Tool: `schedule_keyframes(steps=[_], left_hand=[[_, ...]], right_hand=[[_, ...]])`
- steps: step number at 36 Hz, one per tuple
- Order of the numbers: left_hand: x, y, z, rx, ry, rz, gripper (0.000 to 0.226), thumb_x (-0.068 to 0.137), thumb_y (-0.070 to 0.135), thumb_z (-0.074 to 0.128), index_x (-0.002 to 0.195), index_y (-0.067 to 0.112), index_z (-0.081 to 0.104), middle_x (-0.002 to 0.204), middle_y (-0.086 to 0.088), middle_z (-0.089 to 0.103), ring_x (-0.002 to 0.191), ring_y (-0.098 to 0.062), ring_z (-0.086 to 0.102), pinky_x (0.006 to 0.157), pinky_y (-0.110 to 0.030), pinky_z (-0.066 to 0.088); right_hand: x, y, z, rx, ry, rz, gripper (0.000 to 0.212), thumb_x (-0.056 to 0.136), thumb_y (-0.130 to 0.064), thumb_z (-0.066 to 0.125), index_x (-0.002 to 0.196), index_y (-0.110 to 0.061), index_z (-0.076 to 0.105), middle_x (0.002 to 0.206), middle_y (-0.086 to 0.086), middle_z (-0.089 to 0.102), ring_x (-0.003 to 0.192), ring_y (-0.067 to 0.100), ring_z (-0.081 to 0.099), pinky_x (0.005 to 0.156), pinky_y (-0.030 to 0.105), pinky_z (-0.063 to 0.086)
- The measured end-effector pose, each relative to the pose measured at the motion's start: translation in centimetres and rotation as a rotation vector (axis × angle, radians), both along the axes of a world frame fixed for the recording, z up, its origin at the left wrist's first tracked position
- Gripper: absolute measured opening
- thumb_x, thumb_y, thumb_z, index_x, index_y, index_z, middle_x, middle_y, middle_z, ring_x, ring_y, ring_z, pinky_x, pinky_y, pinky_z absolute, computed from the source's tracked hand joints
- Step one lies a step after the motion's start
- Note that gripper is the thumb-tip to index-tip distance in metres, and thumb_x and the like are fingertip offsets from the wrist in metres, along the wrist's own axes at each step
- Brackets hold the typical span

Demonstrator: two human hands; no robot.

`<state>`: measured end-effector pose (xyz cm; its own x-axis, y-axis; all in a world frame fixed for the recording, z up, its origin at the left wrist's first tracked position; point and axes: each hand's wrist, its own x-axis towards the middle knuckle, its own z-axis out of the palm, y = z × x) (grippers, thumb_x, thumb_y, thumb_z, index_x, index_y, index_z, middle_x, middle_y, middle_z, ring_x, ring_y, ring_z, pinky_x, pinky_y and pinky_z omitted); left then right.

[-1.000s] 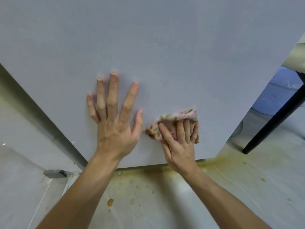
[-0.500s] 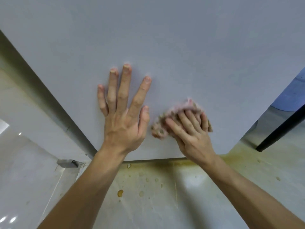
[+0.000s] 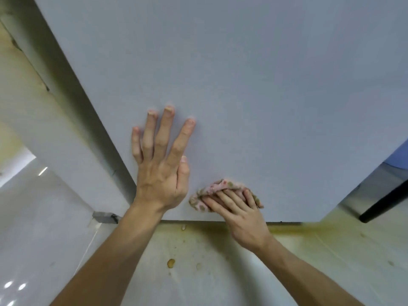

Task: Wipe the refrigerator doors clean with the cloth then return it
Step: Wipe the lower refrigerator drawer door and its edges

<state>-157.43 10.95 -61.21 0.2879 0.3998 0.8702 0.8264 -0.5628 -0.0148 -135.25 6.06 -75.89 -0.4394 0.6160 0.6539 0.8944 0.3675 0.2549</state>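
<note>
Cloth (image 3: 217, 189) bunched under flat fingers of right hand (image 3: 245, 219), mid-wipe low on refrigerator door (image 3: 242, 85), left hand (image 3: 161, 173) splayed flat just left; next stroke likely needs steady pressure along bottom edge.

A pale floor (image 3: 220, 279) is filling the lower frame, showing yellowish stains (image 3: 170, 262) near its middle. A dark leg (image 3: 384, 203) is slanting at the right edge, below something blue (image 3: 400, 156), perhaps a basket. A small grey metal piece (image 3: 103, 216) is lying at lower left.
</note>
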Motion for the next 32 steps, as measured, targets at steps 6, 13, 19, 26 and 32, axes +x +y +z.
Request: schedule_keyframes(steps=[6, 13, 19, 26, 32], left_hand=[[-1.8, -0.5, 0.2, -0.036, -0.032, 0.055, 0.071, 0.099, 0.024, 0.038, 0.167, 0.029, 0.020, 0.172, -0.012, 0.012, 0.162, -0.022, -0.007, 0.129, -0.053, -0.005], [-3.4, 0.0, 1.1, 0.000, -0.020, 0.041, 0.060, 0.106, 0.025, 0.038, 0.165, 0.021, 0.027, 0.168, -0.020, 0.019, 0.162, -0.025, 0.000, 0.129, -0.055, 0.001], [-4.2, 0.6, 1.7, 0.009, -0.076, 0.076, 0.057, 0.108, 0.029, 0.031, 0.162, 0.013, 0.024, 0.167, -0.018, 0.020, 0.161, -0.024, 0.003, 0.127, -0.058, 0.001], [-5.7, 0.5, 0.8, -0.014, -0.072, 0.111, 0.056, 0.110, 0.034, 0.027, 0.164, 0.022, 0.027, 0.168, -0.020, 0.021, 0.161, -0.036, 0.009, 0.127, -0.059, 0.002], [-7.4, 0.2, -0.4, -0.052, -0.074, 0.144, 0.062, 0.108, 0.028, 0.035, 0.167, 0.029, 0.017, 0.172, -0.016, 0.014, 0.163, -0.029, 0.002, 0.129, -0.057, 0.001]], right_hand=[[0.9, 0.0, 2.0, -0.085, 0.005, 0.057, 0.092, 0.086, -0.001, 0.056, 0.165, -0.033, 0.022, 0.169, -0.014, 0.023, 0.160, 0.003, 0.004, 0.130, 0.034, -0.001], [-6.2, 2.8, 14.0, 0.254, 0.289, 0.074, 0.055, 0.112, -0.032, 0.051, 0.163, -0.033, 0.030, 0.170, -0.003, 0.022, 0.161, 0.011, 0.009, 0.129, 0.042, 0.004], [-9.9, 3.9, 17.1, 0.353, 0.391, 0.049, 0.049, 0.112, -0.033, 0.047, 0.160, -0.036, 0.037, 0.169, 0.000, 0.026, 0.158, 0.020, 0.020, 0.129, 0.048, 0.006], [-6.9, 2.7, 5.6, 0.148, 0.062, 0.088, 0.077, 0.095, -0.008, 0.058, 0.162, -0.036, 0.033, 0.173, -0.008, 0.015, 0.161, 0.009, 0.004, 0.130, 0.041, -0.007], [-3.6, 0.6, -0.4, -0.215, -0.186, 0.108, 0.090, 0.081, -0.010, 0.041, 0.166, -0.032, 0.020, 0.174, -0.017, 0.002, 0.160, 0.004, -0.005, 0.129, 0.035, -0.012]])
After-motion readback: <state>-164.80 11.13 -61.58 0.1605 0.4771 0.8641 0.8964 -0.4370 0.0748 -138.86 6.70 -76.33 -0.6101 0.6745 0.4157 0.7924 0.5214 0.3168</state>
